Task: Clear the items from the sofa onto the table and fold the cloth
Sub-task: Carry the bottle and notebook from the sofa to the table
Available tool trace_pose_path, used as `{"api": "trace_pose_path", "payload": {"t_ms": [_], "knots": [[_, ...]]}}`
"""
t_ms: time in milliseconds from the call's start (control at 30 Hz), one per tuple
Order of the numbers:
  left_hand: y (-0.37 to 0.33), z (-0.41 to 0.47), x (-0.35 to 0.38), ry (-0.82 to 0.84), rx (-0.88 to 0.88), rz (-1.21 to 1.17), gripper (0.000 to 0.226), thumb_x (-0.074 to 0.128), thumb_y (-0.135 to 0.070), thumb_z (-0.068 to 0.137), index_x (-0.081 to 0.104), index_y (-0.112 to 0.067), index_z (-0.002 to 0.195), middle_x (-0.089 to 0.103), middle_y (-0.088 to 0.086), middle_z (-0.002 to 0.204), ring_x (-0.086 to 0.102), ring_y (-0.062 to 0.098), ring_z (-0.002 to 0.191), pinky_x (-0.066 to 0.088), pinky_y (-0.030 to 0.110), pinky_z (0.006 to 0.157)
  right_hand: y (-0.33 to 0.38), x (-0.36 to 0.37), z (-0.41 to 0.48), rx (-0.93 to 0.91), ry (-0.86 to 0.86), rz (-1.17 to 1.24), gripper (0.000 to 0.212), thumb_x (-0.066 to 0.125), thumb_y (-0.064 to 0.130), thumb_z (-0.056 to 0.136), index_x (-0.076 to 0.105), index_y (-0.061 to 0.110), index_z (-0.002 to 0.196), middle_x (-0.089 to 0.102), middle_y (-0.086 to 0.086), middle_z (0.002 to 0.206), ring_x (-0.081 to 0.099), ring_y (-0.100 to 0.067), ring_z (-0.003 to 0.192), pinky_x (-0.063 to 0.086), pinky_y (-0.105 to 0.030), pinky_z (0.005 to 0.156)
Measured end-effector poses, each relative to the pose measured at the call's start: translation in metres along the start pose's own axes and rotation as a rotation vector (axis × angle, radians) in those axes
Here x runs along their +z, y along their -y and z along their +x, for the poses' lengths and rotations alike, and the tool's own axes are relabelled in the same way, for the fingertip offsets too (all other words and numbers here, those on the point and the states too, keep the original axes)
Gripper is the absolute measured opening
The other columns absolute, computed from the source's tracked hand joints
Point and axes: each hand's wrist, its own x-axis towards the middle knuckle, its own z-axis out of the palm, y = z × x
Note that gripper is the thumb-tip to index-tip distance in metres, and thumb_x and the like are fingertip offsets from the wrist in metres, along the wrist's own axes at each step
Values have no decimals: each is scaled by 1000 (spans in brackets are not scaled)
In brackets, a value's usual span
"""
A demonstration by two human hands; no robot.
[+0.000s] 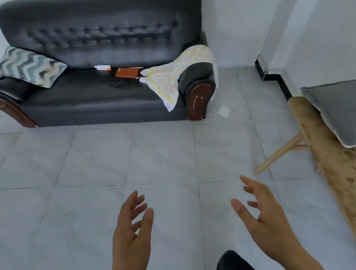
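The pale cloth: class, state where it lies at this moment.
In the head view, the pale cloth is draped over the right-hand arm of the sofa and spills onto its seat, next to a flat brown box.

Pale cloth (176, 74) drapes the dark sofa (88, 44) arm; orange box (127, 72) and white-red item (103, 67) lie on seat.

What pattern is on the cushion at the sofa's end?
Wavy zigzag stripes, blue-grey and cream, on the cushion; head view.
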Motion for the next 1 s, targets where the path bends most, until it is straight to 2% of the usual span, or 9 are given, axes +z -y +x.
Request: {"api": "trace_pose_path", "payload": {"t_ms": [67,267,433,567,667,867,1000], "knots": [[3,37,6,-2,-17,-6,42,59,-19,93,49,-29,133,61,-16,124,59,0,112,48,20,86,-2,12,34,13,11,12,51,60,40,93,39,45,140,37,35,133,43,11,124,44,-19,97],[-2,175,27,-43,-41,34,42,59,-19,93,49,-31,132,60,-15,126,58,-2,112,50,23,88,0,59,176,25,54,56,47,59,40,93,37,54,133,38,34,132,44,13,121,46,-23,100],[-55,294,13,-160,-8,51,43,58,-21,93,48,-28,135,59,-15,126,58,-2,112,48,21,85,66,85,325,-47,193,34,47,58,40,96,35,50,135,41,21,135,48,5,119,43,-19,98],[-83,367,-9,-276,18,49,51,55,-35,87,46,-25,137,58,-16,127,58,1,114,49,21,87,136,119,434,-188,280,-39,49,55,43,96,38,39,141,40,20,132,49,-3,118,46,-22,98],[-79,412,-32,-363,-8,13,51,56,-34,87,47,-25,136,59,-15,126,59,2,114,49,24,88,176,159,494,-244,355,-65,49,54,45,95,37,41,141,39,22,132,47,-1,118,44,-18,96],[-34,526,-88,-437,-93,-40,47,57,-30,90,47,-27,136,59,-15,126,59,1,113,49,24,88,218,265,580,-248,454,-109,51,54,44,96,35,40,143,41,21,135,47,4,118,38,-4,88],[-21,618,-148,-427,-88,-39,44,57,-25,92,47,-27,135,59,-14,127,59,2,113,50,30,91,260,331,633,-218,419,-100,52,56,40,97,35,37,145,42,18,138,45,6,121,41,-11,94]]}}
